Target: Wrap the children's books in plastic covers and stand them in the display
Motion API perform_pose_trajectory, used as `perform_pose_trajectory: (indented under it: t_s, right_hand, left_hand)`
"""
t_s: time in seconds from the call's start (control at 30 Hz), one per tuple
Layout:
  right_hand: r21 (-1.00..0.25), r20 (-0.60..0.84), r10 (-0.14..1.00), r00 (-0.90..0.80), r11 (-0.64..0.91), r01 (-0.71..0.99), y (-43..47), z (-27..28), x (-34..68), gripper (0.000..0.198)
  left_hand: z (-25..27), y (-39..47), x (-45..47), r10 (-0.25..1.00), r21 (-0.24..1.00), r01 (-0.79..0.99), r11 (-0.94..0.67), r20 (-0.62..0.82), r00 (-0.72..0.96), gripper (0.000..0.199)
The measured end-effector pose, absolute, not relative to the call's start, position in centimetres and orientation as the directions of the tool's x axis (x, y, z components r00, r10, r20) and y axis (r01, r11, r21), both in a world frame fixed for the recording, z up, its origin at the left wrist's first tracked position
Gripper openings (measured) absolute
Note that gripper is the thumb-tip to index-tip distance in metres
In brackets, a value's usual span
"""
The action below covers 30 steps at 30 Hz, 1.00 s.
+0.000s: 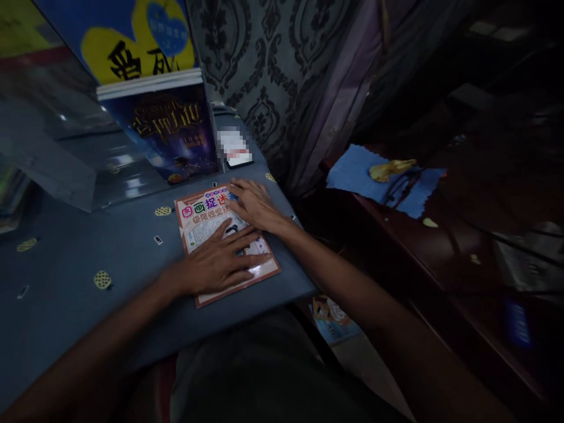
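A thin picture book with an orange-red border and colourful Chinese lettering lies flat near the table's front right corner. My left hand rests on the lower half of its cover, palm down with the fingers spread. Across the upper right of the cover lies my right hand, also palm down, its fingers stretched out toward the title. Both hands touch the book without gripping it, and they cover part of the cover picture.
Upright books, one dark blue and one blue and yellow, stand behind the picture book. A phone lies beside them. The blue tablecloth has pineapple prints. Right of the table, a blue cloth lies on a dark red surface.
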State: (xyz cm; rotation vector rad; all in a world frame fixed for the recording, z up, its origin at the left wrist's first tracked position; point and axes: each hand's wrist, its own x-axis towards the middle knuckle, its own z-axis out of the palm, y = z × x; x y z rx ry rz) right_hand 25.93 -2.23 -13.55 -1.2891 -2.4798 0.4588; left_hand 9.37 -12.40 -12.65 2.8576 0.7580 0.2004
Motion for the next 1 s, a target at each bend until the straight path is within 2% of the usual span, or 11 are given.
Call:
perform_pose_trajectory:
  t_s: [0.43,0.73,1.0]
  right_hand:
    - [-0.404,0.16,0.824,-0.543,0.557,0.726,-2.5,-14.5,25.9,0.053]
    - [-0.376,0.187,0.848,-0.497,0.529,0.761,-3.3,-14.0,25.3,0.048]
    - [-0.376,0.205,0.85,-0.485,0.526,0.763,-3.2,-13.8,25.1,0.046]
  left_hand:
    - [-12.8,-14.0,10.0,0.515,0.174,0.496,-0.851,0.086,0.853,0.049]
    - [-13.0,-14.5,10.1,0.527,0.159,0.512,-0.844,0.071,0.847,0.046]
    - [-12.9,-14.7,9.9,0.517,0.152,0.501,-0.852,0.089,0.851,0.052]
